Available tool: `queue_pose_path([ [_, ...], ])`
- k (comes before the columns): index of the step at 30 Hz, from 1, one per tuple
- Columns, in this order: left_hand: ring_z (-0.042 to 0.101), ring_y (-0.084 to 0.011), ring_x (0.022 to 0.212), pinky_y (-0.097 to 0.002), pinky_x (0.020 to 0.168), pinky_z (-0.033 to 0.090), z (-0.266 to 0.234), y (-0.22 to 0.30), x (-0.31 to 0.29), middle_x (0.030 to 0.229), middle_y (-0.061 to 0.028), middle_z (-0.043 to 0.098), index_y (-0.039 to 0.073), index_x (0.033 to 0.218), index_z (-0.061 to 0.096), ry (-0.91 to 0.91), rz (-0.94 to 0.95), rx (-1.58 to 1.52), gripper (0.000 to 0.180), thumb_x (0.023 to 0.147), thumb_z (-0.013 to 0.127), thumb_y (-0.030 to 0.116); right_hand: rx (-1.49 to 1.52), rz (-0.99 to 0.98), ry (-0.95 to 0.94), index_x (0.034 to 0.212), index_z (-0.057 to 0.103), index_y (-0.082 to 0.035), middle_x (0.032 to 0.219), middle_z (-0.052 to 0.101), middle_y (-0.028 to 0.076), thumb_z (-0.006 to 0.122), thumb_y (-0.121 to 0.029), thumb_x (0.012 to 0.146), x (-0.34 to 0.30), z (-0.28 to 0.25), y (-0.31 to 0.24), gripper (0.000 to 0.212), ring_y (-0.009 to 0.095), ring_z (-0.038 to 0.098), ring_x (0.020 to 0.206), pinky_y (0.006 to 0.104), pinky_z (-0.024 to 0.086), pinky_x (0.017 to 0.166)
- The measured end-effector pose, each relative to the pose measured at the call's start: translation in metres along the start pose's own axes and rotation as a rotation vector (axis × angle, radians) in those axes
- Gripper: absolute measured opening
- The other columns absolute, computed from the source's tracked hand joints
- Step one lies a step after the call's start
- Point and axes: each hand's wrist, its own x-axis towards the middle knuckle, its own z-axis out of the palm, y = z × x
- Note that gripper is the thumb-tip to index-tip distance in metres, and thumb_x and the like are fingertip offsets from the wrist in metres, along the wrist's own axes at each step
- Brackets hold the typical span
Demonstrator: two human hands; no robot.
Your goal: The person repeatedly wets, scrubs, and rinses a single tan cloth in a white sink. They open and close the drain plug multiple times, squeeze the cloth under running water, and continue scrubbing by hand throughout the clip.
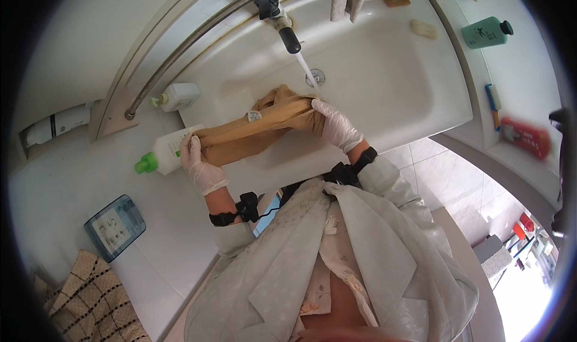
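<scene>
A tan piece of cloth (264, 127), wet-looking and with a small white label, is stretched between my two gloved hands over the front of a white sink basin (384, 78). My left hand (201, 166), in a thin whitish glove, pinches the cloth's left end beside a white bottle with a green cap (165, 153). Around its right end my right hand (338, 126), gloved the same way, is closed. Water runs from the faucet (290, 40) in a thin stream, falling close to the cloth's right end, by the drain (315, 78).
A white pump bottle (180, 97) stands at the basin's left. Along the right ledge are a green bottle (485, 33), a blue brush (493, 105) and a red package (526, 138). Soap (424, 29) lies on the far right rim. A metal rail (192, 40) runs along the far left.
</scene>
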Motion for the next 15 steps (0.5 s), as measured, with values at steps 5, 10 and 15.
queue_pose_path([
  [5, 0.057, -0.0155, 0.099, -0.0316, 0.09, 0.049, 0.0, -0.007, -0.003, 0.106, -0.0036, 0.059, 0.008, 0.106, 0.062, 0.0, 0.111, 0.021, 0.012, 0.094, 0.059, 0.009, -0.209, -0.02, -0.015, 0.127, 0.055, -0.003, 0.118, 0.062, 0.004, 0.06, -0.028, 0.096, 0.002, -0.01, 0.006, 0.039, 0.013, 0.061, 0.104, 0.0266, 0.049, 0.091],
  [10, 0.057, -0.0146, 0.099, -0.0303, 0.091, 0.047, -0.01, -0.018, 0.001, 0.109, -0.0031, 0.059, 0.007, 0.114, 0.061, -0.202, -0.017, 0.234, 0.021, 0.093, 0.061, 0.01, -0.496, 0.021, -0.027, 0.126, 0.057, -0.006, 0.114, 0.062, 0.0, 0.062, -0.029, 0.095, -0.001, -0.006, 0.002, 0.04, 0.009, 0.058, 0.104, 0.0237, 0.045, 0.09],
  [15, 0.057, -0.0147, 0.104, -0.0297, 0.091, 0.047, 0.002, -0.048, -0.016, 0.114, -0.0043, 0.06, 0.003, 0.119, 0.059, -0.559, 0.201, 0.626, 0.031, 0.09, 0.065, 0.012, -0.833, -0.218, -0.257, 0.131, 0.056, -0.003, 0.145, 0.044, 0.012, 0.065, -0.034, 0.091, -0.007, 0.03, 0.016, 0.051, 0.02, 0.041, 0.133, 0.0317, 0.033, 0.109],
])
